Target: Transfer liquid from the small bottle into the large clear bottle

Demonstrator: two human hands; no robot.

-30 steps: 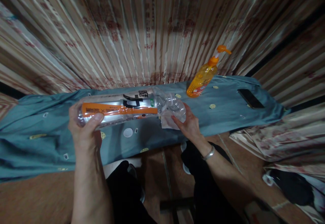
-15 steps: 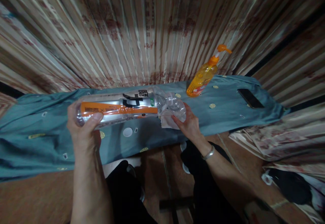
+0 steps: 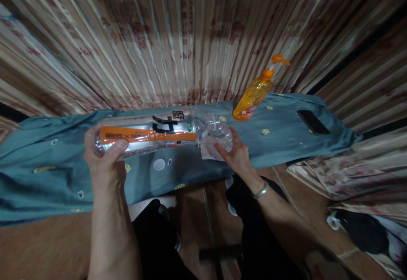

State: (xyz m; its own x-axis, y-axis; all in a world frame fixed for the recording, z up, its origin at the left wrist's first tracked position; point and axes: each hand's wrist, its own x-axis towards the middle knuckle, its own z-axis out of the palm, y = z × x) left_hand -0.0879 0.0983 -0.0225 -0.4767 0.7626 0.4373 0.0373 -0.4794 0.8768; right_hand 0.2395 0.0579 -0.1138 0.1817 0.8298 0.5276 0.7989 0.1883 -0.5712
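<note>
My left hand [image 3: 104, 146] is wrapped round the base end of a large clear plastic bottle [image 3: 165, 134] with an orange, silver and black label. The bottle lies on its side in the air over the bench, its neck to the right. Fingers of my right hand [image 3: 237, 153] are closed on a clear, cup-shaped plastic piece [image 3: 226, 136] at the bottle's mouth. Whether that piece is joined to the neck or only touching it, I cannot tell. A pale, ragged-edged scrap [image 3: 211, 152] hangs beneath it, beside my right fingertips.
An orange pump bottle [image 3: 252, 98] stands on the teal patterned cloth [image 3: 190, 172], near the back. Farther right lies a black phone [image 3: 313, 122]. A white round disc [image 3: 159, 164] rests in front of the clear bottle. Pleated curtains [image 3: 165, 42] hang close behind the bench.
Both hands keep their hold, and the bottle stays in nearly the same position. The whole view has shifted very slightly.
</note>
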